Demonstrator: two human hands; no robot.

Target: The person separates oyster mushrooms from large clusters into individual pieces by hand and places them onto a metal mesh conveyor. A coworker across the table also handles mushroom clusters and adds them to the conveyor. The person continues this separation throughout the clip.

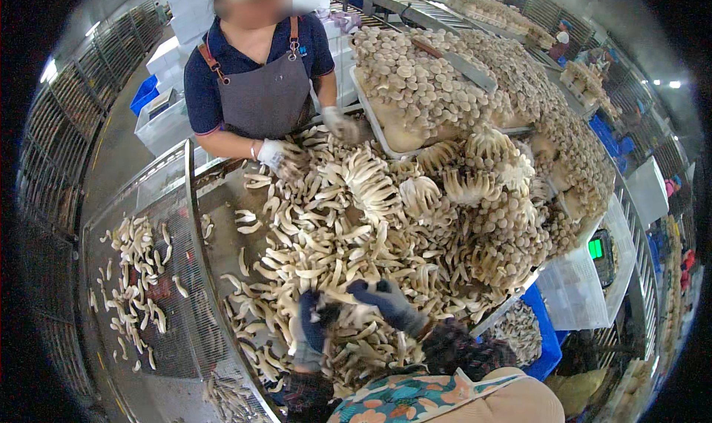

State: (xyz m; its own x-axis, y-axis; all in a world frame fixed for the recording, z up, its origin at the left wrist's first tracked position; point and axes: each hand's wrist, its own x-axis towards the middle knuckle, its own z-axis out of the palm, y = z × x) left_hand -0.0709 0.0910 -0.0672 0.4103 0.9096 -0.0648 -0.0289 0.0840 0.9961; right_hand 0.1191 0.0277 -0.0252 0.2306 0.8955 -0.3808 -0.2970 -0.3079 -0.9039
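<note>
My hands, in dark blue-grey gloves, are close together over a heap of loose, pale-stemmed mushrooms on the metal table. My left hand is closed, its fingers curled inward around mushrooms. Just right of it, my right hand bends its fingers down around mushrooms too. A few blurred pale pieces show between the two hands; their exact shape is hard to make out. Beyond the heap, to the right, lie whole mushroom clusters, some turned with their stems up. A knife with a brown handle rests on the caps farther back.
Across the table a person in an apron and white gloves handles mushrooms. At left is a mesh rack with scattered mushrooms. A blue crate of mushrooms, a white bin and a scale with green display stand at right.
</note>
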